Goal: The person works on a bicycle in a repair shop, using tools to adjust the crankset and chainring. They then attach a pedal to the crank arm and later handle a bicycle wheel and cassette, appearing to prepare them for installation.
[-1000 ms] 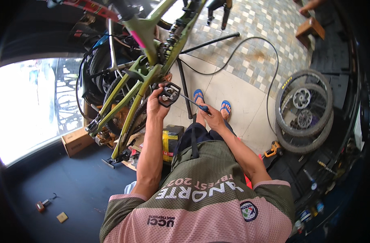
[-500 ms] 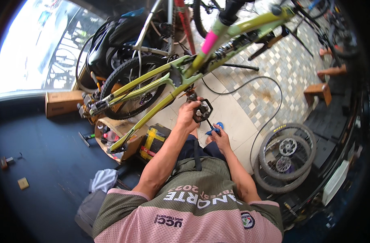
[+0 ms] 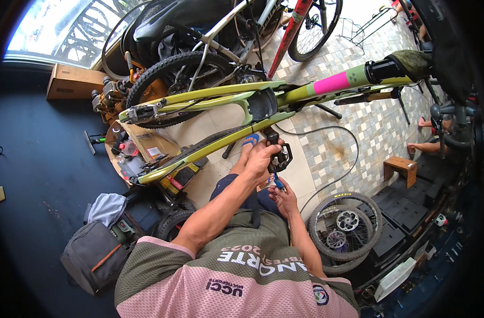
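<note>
A yellow-green bicycle frame [image 3: 300,96] with a pink band slants across the view in front of me. Below its middle, a dark crank arm [image 3: 272,137] carries a black caged pedal [image 3: 287,153]. My left hand [image 3: 260,161] is closed around the inner side of the pedal, by the crank's end, with its fingers partly hiding both. Just below the pedal, my right hand [image 3: 284,199] pinches a slim tool [image 3: 278,183] with a blue part. The tool's upper end reaches up toward the pedal; whether it touches cannot be made out.
Two stacked wheels [image 3: 345,222] lie on the right. A black hose [image 3: 353,153] curves over the tiles near a small wooden stool [image 3: 401,168]. Left of me are an open cardboard box [image 3: 162,139] and a grey backpack [image 3: 91,254]. Other bicycles stand behind the frame.
The view has shifted, and the bicycle frame now lies more level. My left hand stays at the pedal. My right hand has turned, and more of its fingers show around the tool.
</note>
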{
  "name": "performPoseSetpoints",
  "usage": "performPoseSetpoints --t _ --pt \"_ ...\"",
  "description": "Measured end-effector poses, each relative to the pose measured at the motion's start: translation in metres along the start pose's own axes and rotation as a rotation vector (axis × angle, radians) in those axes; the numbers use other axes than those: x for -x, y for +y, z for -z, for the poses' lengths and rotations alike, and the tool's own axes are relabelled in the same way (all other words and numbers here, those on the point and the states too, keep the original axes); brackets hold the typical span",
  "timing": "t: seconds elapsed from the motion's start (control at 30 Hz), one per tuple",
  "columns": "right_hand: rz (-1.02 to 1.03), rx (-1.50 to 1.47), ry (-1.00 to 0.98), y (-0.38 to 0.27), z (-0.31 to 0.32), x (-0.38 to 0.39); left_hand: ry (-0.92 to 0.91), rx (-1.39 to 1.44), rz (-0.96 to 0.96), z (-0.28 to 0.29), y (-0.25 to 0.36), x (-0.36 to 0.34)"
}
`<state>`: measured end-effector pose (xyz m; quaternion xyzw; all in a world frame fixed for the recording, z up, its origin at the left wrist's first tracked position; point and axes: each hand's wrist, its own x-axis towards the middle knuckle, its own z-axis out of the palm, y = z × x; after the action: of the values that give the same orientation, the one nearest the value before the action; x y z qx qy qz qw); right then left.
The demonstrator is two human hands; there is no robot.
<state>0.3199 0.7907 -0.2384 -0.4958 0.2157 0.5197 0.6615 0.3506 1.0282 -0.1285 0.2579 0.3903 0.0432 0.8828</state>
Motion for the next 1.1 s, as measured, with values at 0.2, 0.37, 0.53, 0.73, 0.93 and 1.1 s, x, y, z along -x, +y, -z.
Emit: performPoseSetpoints --t 0.2,0.37,0.53,0.73,0.93,1.1 --pt "-0.06 0.011 0.045 0.003 0.016 -0.013 0.011 0.036 0.017 -0.003 0.002 0.001" --pt "-0.187 -0.313 0.054 0.012 0.026 -0.034 -0.043 0.062 0.019 0.0 0.003 0.0" --pt "-0.071 -0.25 0.038 0.022 0.005 -0.024 0.004 0.025 -0.004 -0.004 0.006 0.003" --pt "0.131 0.25 0.029 0.023 0.017 -0.023 -0.025 0.017 0.005 -0.001 0.007 -0.001" --pt "-0.178 -0.351 -0.079 0.023 0.021 -0.025 -0.009 0.011 0.018 -0.001 0.008 -0.002" --pt "-0.051 -0.336 0.011 0.016 -0.011 -0.007 -0.019 -0.015 0.023 0.009 0.004 -0.008"
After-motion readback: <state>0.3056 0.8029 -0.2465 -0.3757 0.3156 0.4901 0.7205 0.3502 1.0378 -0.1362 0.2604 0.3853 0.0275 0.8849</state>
